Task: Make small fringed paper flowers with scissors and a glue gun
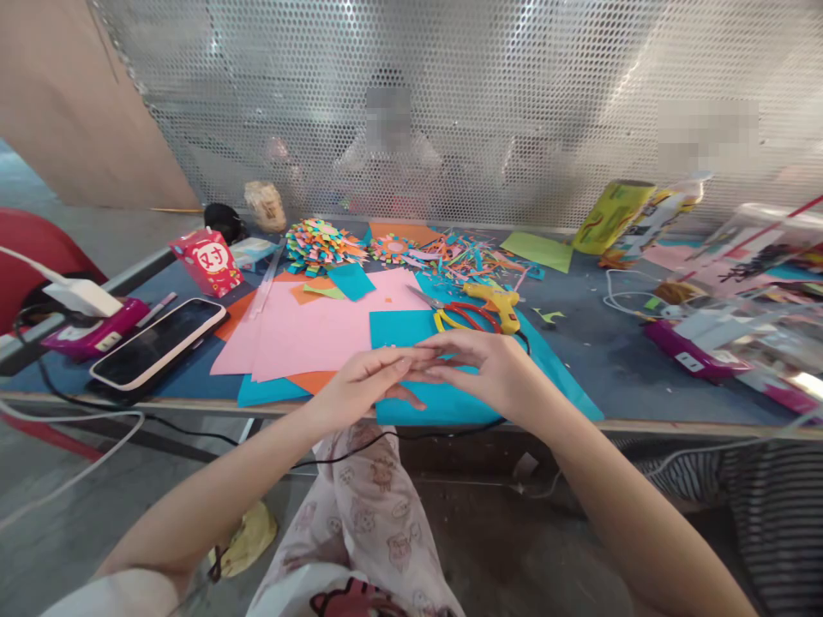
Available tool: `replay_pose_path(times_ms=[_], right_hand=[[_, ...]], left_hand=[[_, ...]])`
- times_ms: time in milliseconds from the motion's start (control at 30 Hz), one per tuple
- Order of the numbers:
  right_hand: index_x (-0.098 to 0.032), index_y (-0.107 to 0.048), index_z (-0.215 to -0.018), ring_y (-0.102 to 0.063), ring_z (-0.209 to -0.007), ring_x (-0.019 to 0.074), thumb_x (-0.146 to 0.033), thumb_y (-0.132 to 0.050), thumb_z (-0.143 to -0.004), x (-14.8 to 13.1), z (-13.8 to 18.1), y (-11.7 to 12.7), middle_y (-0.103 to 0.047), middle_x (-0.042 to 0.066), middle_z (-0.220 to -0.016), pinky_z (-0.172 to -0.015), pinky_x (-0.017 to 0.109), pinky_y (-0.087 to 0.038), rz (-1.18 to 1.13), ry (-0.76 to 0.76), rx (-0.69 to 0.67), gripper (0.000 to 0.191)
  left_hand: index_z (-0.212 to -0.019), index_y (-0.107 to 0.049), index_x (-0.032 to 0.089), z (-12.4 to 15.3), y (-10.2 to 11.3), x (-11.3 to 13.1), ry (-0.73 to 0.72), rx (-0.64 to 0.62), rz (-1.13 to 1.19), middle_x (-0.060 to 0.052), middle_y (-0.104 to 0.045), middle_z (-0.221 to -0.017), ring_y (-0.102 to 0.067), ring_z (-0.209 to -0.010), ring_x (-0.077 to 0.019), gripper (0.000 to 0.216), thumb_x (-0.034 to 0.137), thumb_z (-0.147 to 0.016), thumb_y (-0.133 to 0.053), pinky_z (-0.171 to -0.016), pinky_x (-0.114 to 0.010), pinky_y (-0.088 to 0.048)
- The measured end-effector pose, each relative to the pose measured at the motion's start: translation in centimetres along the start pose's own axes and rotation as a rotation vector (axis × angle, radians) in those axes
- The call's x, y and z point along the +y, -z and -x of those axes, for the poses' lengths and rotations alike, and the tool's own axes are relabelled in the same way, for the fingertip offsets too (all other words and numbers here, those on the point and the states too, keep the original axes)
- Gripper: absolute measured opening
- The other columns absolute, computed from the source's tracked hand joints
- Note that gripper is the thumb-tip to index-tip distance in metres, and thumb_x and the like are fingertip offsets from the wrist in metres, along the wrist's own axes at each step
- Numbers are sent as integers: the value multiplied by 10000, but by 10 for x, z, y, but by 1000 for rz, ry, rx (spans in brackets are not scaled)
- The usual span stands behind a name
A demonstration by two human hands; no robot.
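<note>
My left hand (363, 381) and my right hand (485, 364) meet at the fingertips above a blue paper sheet (443, 403) at the table's front edge. Thumbs and fingers press together on both hands; anything between them is hidden or too small to name. Just beyond lie scissors (479, 317) with red and yellow handles, and a yellow glue gun (501, 302). Left of them are pink paper sheets (309, 334) with small blue, orange and green pieces on top. Behind sit a fringed multicoloured paper ball (315, 244) and a heap of thin paper strips (463, 257).
On the left are a phone (160, 343), a purple power strip (96, 330) and a red packet (209, 261). Another purple power strip (694, 351), a yellow can (610, 218) and a striped sleeve or garment (777, 506) are at right. A perforated metal panel (450, 111) stands behind the table.
</note>
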State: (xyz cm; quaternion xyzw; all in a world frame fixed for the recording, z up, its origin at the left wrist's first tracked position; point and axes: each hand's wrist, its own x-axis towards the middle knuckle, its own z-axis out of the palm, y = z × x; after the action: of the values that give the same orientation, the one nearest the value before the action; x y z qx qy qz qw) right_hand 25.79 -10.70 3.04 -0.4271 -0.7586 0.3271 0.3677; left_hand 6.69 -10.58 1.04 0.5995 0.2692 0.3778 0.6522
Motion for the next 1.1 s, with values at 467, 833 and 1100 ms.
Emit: replay_pose_path(times_ms=[467,833,1100], right_hand=[[-198,-762,-930,-737,-759,185,-257,-648,-801,-1,-2,11,-770,42,-857,-709,298,-630,-103,-35,68,181],[-235,-756,-917,-713,-745,184,-182,-566,-896,2,-4,-20,-759,43,-838,-675,287,-594,285,313,169,198],[-218,-737,-854,-691,-626,153,-182,-556,-900,-4,-13,-22,-752,33,-825,-571,252,-565,213,279,46,190]], left_hand=[[-839,-734,148,-13,26,-2,1,90,-154,-70,-753,-846,-689,-786,-164,242,369,-742,-740,-647,-246,-566],[-669,-583,131,-21,17,-6,113,276,-82,2,-592,-660,-493,-512,-68,445,484,-557,-830,-359,-176,-403],[-807,-367,218,4,50,12,-77,453,-365,52,-535,-752,-567,-677,-93,443,331,-666,-772,-538,-190,-424]])
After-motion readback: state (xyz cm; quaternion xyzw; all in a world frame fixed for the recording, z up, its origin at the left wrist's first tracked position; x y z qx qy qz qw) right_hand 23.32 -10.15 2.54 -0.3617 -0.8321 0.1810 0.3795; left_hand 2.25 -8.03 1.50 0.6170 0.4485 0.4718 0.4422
